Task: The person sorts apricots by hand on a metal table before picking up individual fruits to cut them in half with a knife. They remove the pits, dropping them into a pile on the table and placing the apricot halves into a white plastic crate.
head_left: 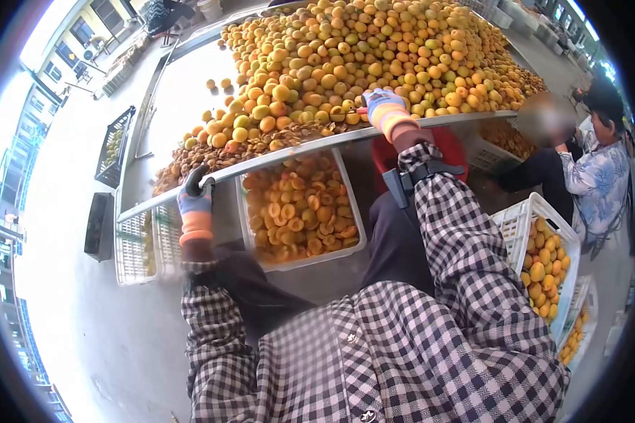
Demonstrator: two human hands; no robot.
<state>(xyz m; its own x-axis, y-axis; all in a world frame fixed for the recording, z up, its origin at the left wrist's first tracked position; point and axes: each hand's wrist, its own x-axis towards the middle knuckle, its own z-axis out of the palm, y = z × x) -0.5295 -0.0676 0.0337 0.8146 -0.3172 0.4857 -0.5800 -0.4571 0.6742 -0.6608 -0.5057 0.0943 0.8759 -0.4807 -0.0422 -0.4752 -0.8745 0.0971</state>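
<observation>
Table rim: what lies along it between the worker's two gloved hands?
Head view: the rim runs bare from left hand to right hand; a crate of halved apricots sits just below it.

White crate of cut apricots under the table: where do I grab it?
Probably by the near rim of the white crate, coming from the person's side: that end sticks out, while the far end is tucked under the metal table.

Place: open-air fruit-processing yard.
Evidence: metal sorting table [183, 92] heaped with apricots [374, 42]; plastic crate [310, 263] of halved fruit.
</observation>
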